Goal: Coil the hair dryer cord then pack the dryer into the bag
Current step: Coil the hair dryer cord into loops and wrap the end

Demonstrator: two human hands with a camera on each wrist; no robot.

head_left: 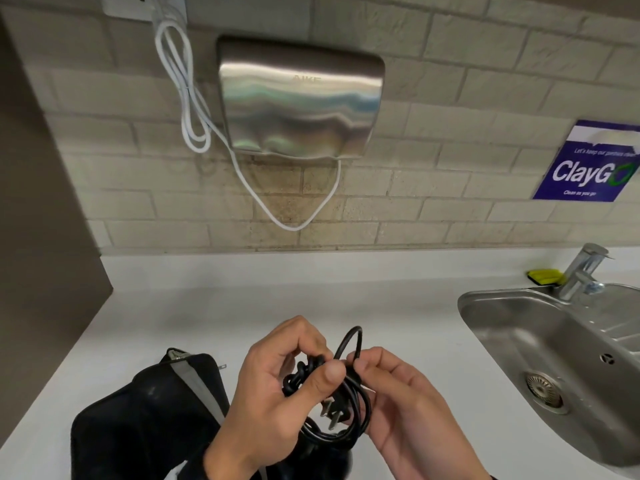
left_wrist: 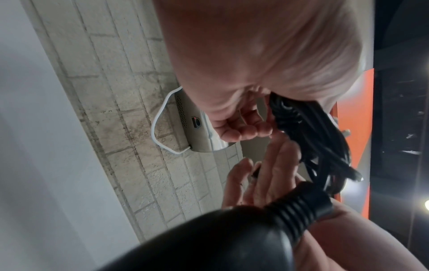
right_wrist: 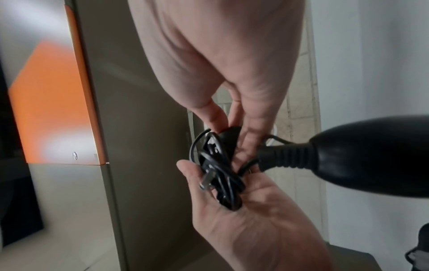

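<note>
Hair dryer [right_wrist: 371, 155]: black, glossy body with a ribbed strain relief at the cord end; held up in front of the person between both hands, above the near edge of the counter, body mostly hidden below the hands in the head view.

Counter [head_left: 242, 299]: white, flat, running to a tiled wall.

Sink [head_left: 519, 327]: stainless steel, set into the counter at right, tap at its far rim, a yellow sponge [head_left: 545, 276] just beside the tap.

Hand dryer [head_left: 301, 98]: brushed metal, wall-mounted, with a white lead looping under it.

Bag [head_left: 145, 410]: black, soft, grey-lined at the opening, lying on the counter at lower left, just beside the left hand; mouth open.

Sign [head_left: 588, 164]: blue, on the wall at right.

Left hand [head_left: 273, 386]: fingers and thumb curled round the bundled cord, gripping it.

Right hand [head_left: 401, 400]: thumb and forefinger pinching one strand of the cord near the bundle; remaining fingers loosely bent.

Cord [head_left: 332, 393]: black, gathered in several loops between the two hands, one loop standing up above the fingers.

Plug [right_wrist: 206, 180]: two flat prongs, lying among the loops.
</note>
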